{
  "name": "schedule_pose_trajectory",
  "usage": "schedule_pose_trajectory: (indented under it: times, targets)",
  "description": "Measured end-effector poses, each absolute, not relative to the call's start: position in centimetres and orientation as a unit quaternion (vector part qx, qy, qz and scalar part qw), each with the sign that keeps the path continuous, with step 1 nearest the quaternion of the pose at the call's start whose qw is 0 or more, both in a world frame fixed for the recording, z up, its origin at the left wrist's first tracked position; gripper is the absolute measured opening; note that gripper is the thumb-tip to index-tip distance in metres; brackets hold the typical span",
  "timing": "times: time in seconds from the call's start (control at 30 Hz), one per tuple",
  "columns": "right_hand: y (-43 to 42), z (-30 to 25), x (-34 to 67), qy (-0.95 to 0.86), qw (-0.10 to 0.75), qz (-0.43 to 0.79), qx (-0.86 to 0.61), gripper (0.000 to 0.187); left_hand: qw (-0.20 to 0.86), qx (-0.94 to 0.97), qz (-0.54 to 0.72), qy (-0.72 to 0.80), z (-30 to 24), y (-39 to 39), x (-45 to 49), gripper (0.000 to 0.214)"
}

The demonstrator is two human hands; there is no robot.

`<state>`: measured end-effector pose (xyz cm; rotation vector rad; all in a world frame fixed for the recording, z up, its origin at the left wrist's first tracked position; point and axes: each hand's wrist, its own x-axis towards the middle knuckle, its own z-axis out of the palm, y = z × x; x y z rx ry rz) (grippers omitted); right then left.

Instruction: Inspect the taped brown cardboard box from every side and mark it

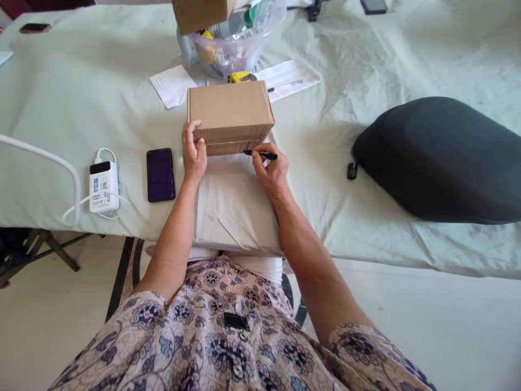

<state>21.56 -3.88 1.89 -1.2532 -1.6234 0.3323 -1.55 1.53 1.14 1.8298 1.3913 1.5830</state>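
Observation:
A brown cardboard box (230, 106) rests on the cloth-covered table in front of me. My left hand (194, 152) grips the box's left front corner, thumb on the front side and fingers along the edge. Between the thumb and fingers of my right hand (272, 167) is a black marker pen (266, 155), its tip at the lower right of the box's front side. Dark marks show faintly near the tip, too small to read. A black pen cap (352, 170) lies apart on the cloth to the right.
Left of my arm lie a dark phone (160, 175) and a white power bank (103, 187) with a cable. Behind the box are a clear plastic basket (244, 54) of odds and ends, a yellow tape measure (242, 77) and papers (173, 86). A large black cushion-like object (443, 157) sits at right.

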Motion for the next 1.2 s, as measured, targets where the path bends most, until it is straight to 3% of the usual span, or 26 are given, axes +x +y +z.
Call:
schedule_pose_trajectory:
  times: [0.3,0.63,0.97,1.2]
  targets:
    - [-3.4,1.2,21.5,-0.676,0.556,0.126,-0.466,0.018,0.145,0.661,0.564,0.473,1.0,1.6,-1.6,0.036]
    - [-4.2,2.4,24.0,-0.529,0.637,0.036,-0.559,0.048,0.139,0.672,0.560,0.465,1.0,1.8,-1.7,0.034]
    - [-3.8,1.5,21.7,-0.692,0.535,0.080,-0.479,0.021,0.142,0.670,0.561,0.465,1.0,1.8,-1.6,0.033]
    - [-4.0,2.0,22.4,-0.637,0.603,0.073,-0.475,0.025,0.142,0.675,0.568,0.450,0.8,1.9,-1.8,0.034]
